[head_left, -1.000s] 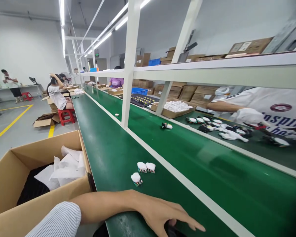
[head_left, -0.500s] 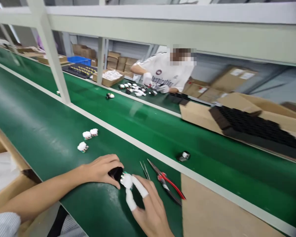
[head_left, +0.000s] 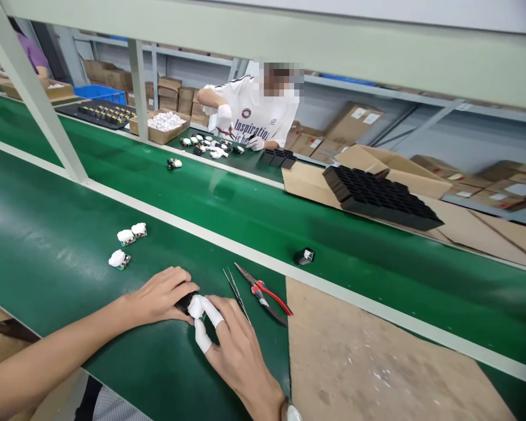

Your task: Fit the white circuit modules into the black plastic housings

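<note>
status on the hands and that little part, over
Left hand and right hand both pinch small black-and-white part on green belt. Tweezers, red pliers alongside, untouched.

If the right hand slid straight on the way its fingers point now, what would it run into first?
The right hand points up-left at the small black part pinched between it and the left hand. It already touches that part; beyond it, probably the left hand's fingers, though depth is unclear.

I see open green belt (head_left: 48, 234) to the left of my hands, broken only by three small white parts (head_left: 125, 245), while tweezers (head_left: 235, 287) and red-handled pliers (head_left: 263, 295) lie close on the right beside the cardboard sheet (head_left: 377, 362).
</note>
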A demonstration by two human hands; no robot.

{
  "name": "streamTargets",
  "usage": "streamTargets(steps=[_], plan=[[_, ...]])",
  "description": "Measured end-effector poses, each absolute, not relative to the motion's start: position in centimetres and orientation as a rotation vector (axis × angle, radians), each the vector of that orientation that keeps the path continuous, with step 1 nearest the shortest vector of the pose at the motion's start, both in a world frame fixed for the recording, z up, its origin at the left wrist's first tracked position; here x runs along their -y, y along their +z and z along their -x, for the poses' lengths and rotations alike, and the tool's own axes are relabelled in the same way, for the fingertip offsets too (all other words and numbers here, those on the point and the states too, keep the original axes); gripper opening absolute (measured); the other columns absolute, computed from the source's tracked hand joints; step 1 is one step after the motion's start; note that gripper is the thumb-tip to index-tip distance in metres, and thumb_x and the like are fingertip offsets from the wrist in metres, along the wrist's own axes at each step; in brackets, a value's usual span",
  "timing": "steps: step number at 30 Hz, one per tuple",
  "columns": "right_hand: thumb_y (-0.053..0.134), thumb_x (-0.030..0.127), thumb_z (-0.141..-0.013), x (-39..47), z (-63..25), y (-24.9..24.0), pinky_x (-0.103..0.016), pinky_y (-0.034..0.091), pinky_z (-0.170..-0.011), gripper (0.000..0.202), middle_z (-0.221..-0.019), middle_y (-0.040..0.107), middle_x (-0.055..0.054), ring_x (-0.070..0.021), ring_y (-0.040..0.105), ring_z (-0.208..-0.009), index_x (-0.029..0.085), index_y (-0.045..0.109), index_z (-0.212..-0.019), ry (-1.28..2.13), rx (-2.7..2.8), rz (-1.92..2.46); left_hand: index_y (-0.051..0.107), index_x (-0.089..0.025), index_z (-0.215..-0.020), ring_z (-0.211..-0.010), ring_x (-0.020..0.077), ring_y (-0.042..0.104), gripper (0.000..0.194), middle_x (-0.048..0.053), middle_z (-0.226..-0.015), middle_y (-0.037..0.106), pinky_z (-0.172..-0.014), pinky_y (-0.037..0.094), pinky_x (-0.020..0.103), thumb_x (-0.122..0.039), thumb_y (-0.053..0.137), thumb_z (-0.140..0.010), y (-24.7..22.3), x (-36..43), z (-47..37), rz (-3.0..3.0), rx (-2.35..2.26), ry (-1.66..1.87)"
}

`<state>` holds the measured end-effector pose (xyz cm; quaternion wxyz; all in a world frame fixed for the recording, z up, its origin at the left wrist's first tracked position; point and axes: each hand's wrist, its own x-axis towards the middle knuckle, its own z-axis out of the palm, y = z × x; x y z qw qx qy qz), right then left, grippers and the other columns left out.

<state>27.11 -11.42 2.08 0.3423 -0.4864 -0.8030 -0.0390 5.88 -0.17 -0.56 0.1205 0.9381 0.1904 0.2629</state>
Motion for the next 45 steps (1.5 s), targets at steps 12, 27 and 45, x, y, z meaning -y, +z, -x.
streamTargets(steps=[12, 27, 45], plan=[[0.058, 0.013, -0.099, 11.6, -27.1, 2.4, -0.044, 0.061, -0.081, 0.039, -0.121, 0.068, -0.015, -0.0284, 0.066, -0.099, 0.015, 0.056, -0.138, -0.009, 2.182, 1.314, 0.06, -0.016, -0.128, -0.093, 0.0263, 0.064, 0.049, 0.012, -0.109, 0.066, -0.083, 0.054, 0.039, -0.057, 0.064, -0.1, -0.8, 0.6, -6.3, -2.726, -0.499, 0.714], [0.058, 0.026, -0.105, 10.8, -27.5, 1.9, -0.047, 0.06, -0.093, 0.031, -0.135, 0.063, -0.015, -0.0284, 0.064, -0.116, 0.02, 0.059, -0.136, 0.099, 2.184, 1.328, 0.058, -0.023, -0.139, -0.107, 0.0241, 0.067, 0.052, 0.009, -0.118, 0.066, -0.094, 0.059, 0.034, -0.036, 0.079, -0.093, -0.1, 0.3, -5.9, -2.305, -0.543, 0.534], [0.045, -0.004, -0.086, 9.1, -31.7, -2.3, -0.047, 0.056, -0.092, 0.038, -0.113, 0.065, -0.016, -0.03, 0.061, -0.099, 0.014, 0.066, -0.112, -0.453, 2.13, 1.859, 0.064, -0.017, -0.094, -0.077, 0.0178, 0.07, 0.017, 0.007, -0.093, 0.071, -0.069, 0.062, 0.031, -0.032, 0.069, -0.099, 1.1, 0.9, -6.5, -1.881, -0.676, 0.774]])
